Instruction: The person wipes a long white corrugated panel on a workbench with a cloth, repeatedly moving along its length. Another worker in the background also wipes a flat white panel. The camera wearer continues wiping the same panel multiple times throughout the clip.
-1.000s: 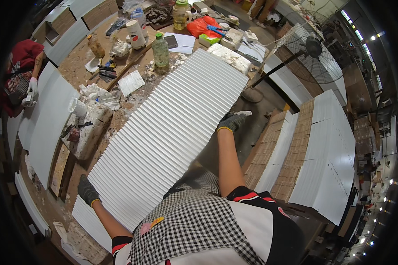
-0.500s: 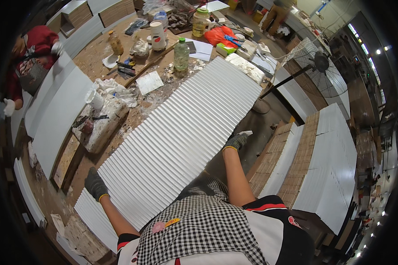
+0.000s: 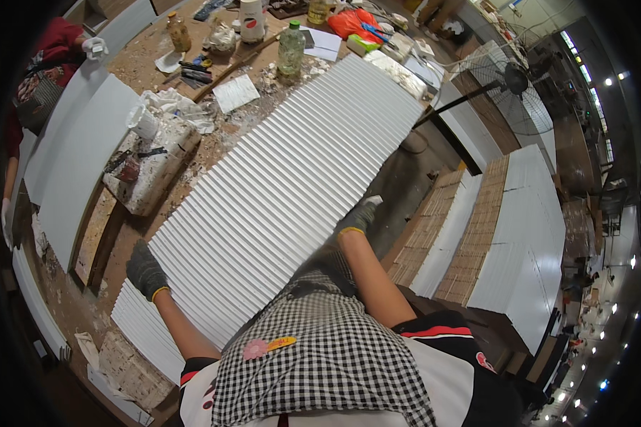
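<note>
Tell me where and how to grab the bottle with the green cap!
Probably best around the middle of the bottle, below its green cap, coming from the near side, over the white ribbed surface. The bottle stands upright, so one hand could wrap its tall, rounded body, and nothing hides its near side.
</note>
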